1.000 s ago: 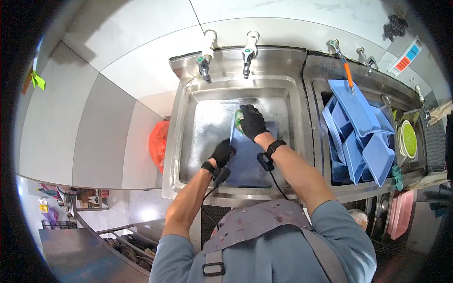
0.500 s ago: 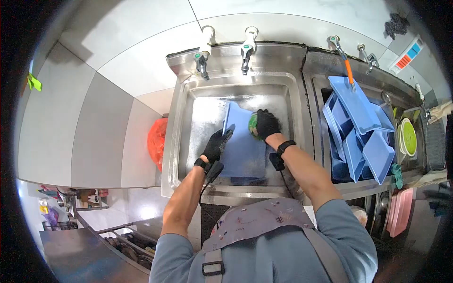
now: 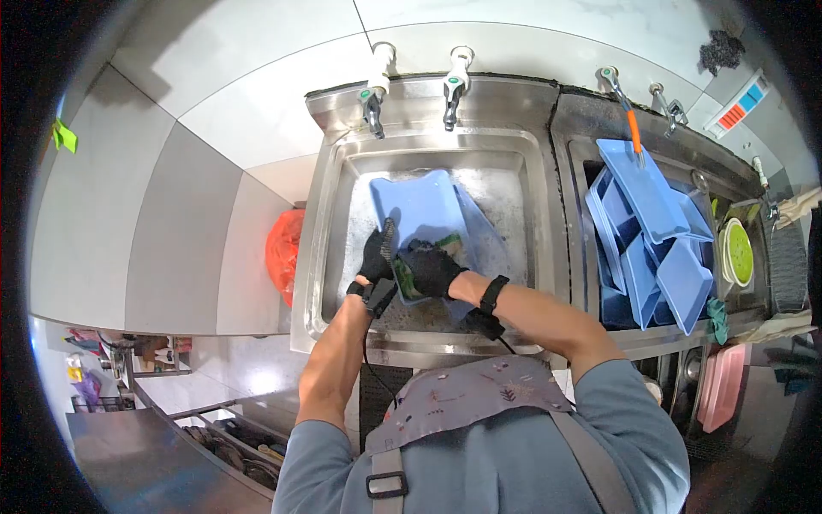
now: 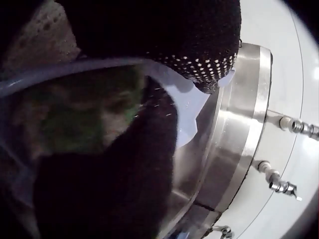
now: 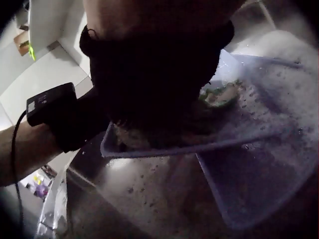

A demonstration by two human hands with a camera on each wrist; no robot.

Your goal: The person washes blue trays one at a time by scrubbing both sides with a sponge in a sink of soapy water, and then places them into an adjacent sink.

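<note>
The right hand [image 3: 428,267] covers most of the sponge [image 3: 448,242], so only a green edge shows in the head view. In the left wrist view the left hand [image 4: 164,35] blocks much of the tray [image 4: 192,99], and the sponge [image 4: 75,114] behind it is a green blur. The right wrist view is dark; the fingers cannot be made out there. The lower tray [image 3: 488,240] is partly hidden under the upper one.

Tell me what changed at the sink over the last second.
The blue tray was tipped up on its near edge, its face toward the camera. The right hand brought the green sponge from the tray's far end to its near edge. The left hand holds the tray's left edge throughout. The stacked trays stayed put.
</note>
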